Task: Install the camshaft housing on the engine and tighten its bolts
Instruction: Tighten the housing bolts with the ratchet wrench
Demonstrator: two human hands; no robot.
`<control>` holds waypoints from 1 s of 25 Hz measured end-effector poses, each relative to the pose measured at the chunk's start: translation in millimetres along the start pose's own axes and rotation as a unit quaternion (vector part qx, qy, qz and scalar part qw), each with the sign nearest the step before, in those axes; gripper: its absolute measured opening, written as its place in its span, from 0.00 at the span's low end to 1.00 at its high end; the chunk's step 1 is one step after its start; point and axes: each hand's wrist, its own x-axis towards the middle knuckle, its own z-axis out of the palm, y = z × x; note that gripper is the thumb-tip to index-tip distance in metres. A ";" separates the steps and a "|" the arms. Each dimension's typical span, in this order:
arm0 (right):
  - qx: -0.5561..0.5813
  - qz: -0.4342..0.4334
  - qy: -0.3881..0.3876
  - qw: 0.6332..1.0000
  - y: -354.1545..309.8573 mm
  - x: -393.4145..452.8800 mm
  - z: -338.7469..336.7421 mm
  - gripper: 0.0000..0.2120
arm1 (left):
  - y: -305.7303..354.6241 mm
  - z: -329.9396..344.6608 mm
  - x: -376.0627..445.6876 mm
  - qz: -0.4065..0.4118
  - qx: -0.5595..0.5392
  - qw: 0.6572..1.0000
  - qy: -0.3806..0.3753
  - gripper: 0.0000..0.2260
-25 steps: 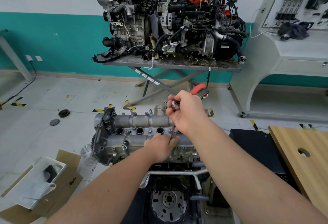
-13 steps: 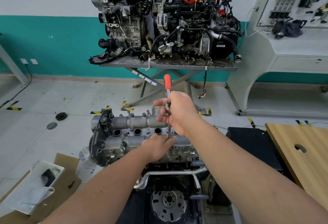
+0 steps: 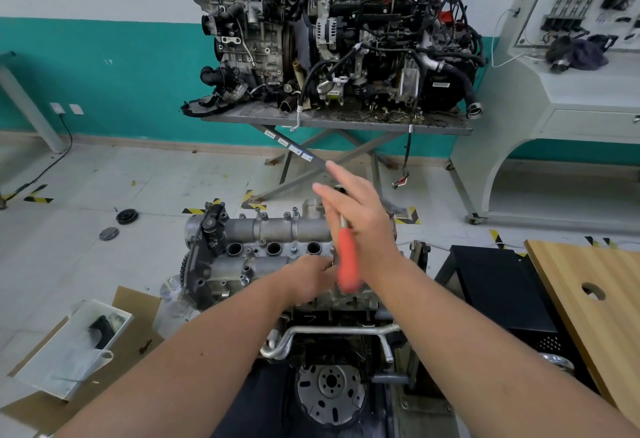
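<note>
The camshaft housing (image 3: 263, 247) sits on top of the engine (image 3: 329, 361), right in front of the person. The step in hand looks like tightening a bolt near the right end of the housing. The left hand (image 3: 311, 276) rests low on the housing with its fingers curled round the bottom of the tool, by the look of it to keep it on the bolt. The right hand (image 3: 360, 219) has straight fingers and pushes flat against the ratchet (image 3: 347, 261) with the orange handle. It does not wrap around it. Next, I think the handle needs another push around. The tool must stay straight up on the bolt, or it could slip off.
</note>
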 end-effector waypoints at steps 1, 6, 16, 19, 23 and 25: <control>-0.088 -0.059 -0.037 0.994 -0.7 6.5 -2.1 0.15 | -0.9 -0.7 0.1 0.002 -0.004 1.000 0.006 0.24; -0.362 -0.004 -0.318 0.876 -27.6 37.3 -13.4 0.23 | -2.5 -3.6 -1.8 -0.043 0.005 0.999 -0.002 0.24; 0.508 0.572 -0.089 0.638 -19.4 46.2 -19.1 0.07 | -0.9 -4.7 -10.6 0.007 -0.030 0.998 0.054 0.18; 0.582 0.543 0.062 0.602 -12.5 24.5 -6.0 0.06 | -0.3 -6.8 -10.9 0.012 -0.034 0.999 0.041 0.18; 0.342 0.403 0.056 0.847 -11.4 4.8 3.6 0.11 | -1.7 -8.4 -10.0 0.007 -0.033 0.999 0.022 0.15; 0.156 0.224 0.059 0.960 -7.8 -1.9 5.8 0.14 | -2.2 -7.0 -9.8 0.014 -0.041 0.999 0.017 0.15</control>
